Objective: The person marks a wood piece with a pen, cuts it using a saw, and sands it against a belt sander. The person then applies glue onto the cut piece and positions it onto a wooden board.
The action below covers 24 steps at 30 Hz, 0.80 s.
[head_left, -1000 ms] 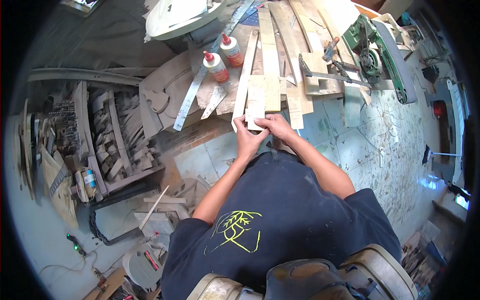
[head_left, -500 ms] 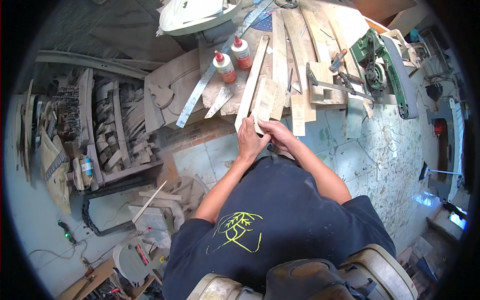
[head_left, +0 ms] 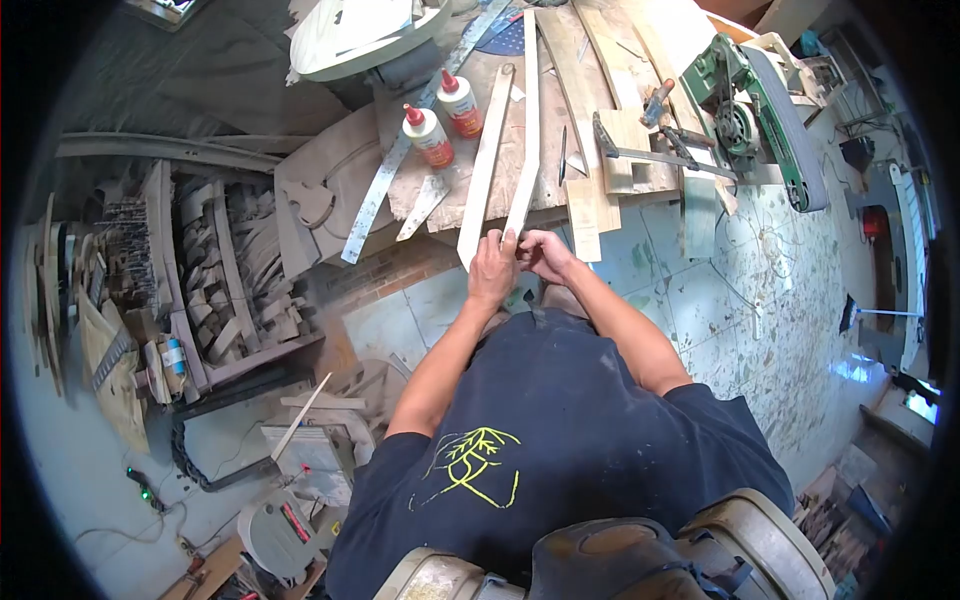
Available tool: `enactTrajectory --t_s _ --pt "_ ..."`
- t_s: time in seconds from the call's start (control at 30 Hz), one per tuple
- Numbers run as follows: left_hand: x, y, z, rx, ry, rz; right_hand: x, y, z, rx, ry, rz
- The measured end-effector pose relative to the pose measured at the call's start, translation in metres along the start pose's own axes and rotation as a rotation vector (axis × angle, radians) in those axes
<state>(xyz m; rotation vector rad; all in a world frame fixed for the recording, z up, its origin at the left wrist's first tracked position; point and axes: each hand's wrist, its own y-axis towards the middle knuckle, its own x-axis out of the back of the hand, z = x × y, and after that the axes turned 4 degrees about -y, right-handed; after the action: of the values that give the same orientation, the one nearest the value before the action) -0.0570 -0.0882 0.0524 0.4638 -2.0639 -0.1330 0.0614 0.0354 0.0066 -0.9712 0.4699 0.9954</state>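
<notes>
My left hand (head_left: 492, 268) is closed at the near end of a pale wooden strip (head_left: 521, 195), its thumb and fingers against the wood. My right hand (head_left: 547, 256) is curled beside it at the same end, fingers bent in. The strip points away over the bench and seems to bend partway; whether that is one piece or two overlapping I cannot tell. Left of it lies another long wooden strip (head_left: 488, 160) with a rounded far end. Two glue bottles (head_left: 429, 138) with red caps stand farther left.
On the workbench (head_left: 465, 195) lie several boards (head_left: 582, 215), a metal straightedge (head_left: 375, 195) and a clamp (head_left: 660, 160). A green belt sander (head_left: 740, 110) stands at the right. Wood offcuts (head_left: 225, 300) fill a rack at the left.
The wood in my hands has turned from its broad, marked face to a narrow edge. My right hand has curled more tightly. The view has shifted, moving the bench contents slightly left and up.
</notes>
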Motion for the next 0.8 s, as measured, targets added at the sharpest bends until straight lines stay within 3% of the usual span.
enactTrajectory --t_s 0.07,0.1,0.2,0.33,0.6,0.8 --pt "0.0 0.001 0.002 -0.017 -0.021 -0.032 0.013 0.004 -0.008 0.024 0.067 0.073" --pt "0.0 0.0 0.003 -0.025 -0.031 -0.052 -0.024 -0.019 0.011 0.0 -0.009 -0.064" --pt "0.005 -0.003 0.003 0.029 -0.092 -0.001 -0.044 -0.031 0.022 0.014 -0.057 -0.174" --pt "0.013 -0.004 -0.004 0.059 -0.159 -0.008 -0.032 -0.027 0.021 0.005 -0.218 -0.198" --pt "0.025 -0.004 -0.009 0.14 -0.393 -0.061 -0.033 -0.024 0.019 0.032 -0.233 -0.239" --pt "0.007 0.007 0.006 0.423 -0.745 -0.099 -0.029 -0.02 0.018 0.026 -0.27 -0.281"
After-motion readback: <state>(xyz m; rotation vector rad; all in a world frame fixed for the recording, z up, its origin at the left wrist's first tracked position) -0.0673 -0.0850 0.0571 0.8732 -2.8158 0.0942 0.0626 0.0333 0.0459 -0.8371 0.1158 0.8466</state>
